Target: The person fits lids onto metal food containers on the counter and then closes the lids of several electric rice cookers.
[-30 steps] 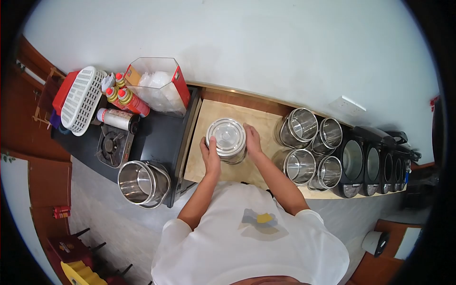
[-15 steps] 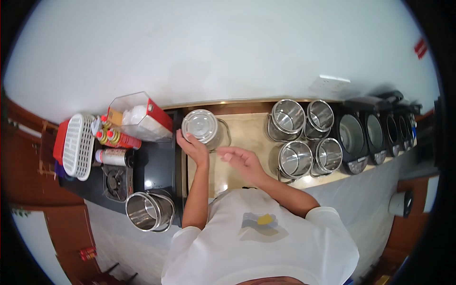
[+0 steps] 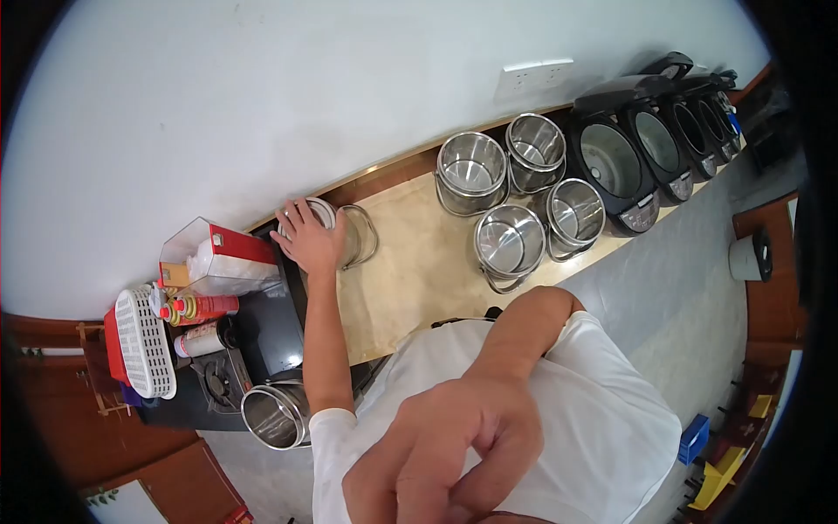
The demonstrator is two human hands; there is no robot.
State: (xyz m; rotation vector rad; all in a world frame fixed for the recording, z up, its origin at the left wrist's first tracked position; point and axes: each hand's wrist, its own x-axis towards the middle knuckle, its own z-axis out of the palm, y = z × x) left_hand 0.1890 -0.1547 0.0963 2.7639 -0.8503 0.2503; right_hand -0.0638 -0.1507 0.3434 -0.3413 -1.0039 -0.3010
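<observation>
My left hand [image 3: 312,237] lies spread over the top of a lidded steel pot [image 3: 351,244], whose wire handle sticks out to the right. Most of the lid is hidden under the palm and fingers. Close to the camera, in front of the white shirt, my right hand [image 3: 449,450] has its fingers bent inward, thumb and forefinger curving toward each other. Its fingertips are out of sight, so anything between them is hidden. Open steel pots [image 3: 511,243] with wire handles stand in a group on the right of the wooden counter [image 3: 393,297].
Black rice cookers [image 3: 611,166] with raised lids line the counter's right end. On the left are a clear box with red side [image 3: 231,249], gas cans [image 3: 201,310], a white basket [image 3: 147,342], a portable stove [image 3: 220,382] and another steel pot [image 3: 275,417] at the edge.
My left hand has gone from the lidded pot's side to its top. The right hand has come away from the counter toward the camera, fingers curling. The view has tilted.
</observation>
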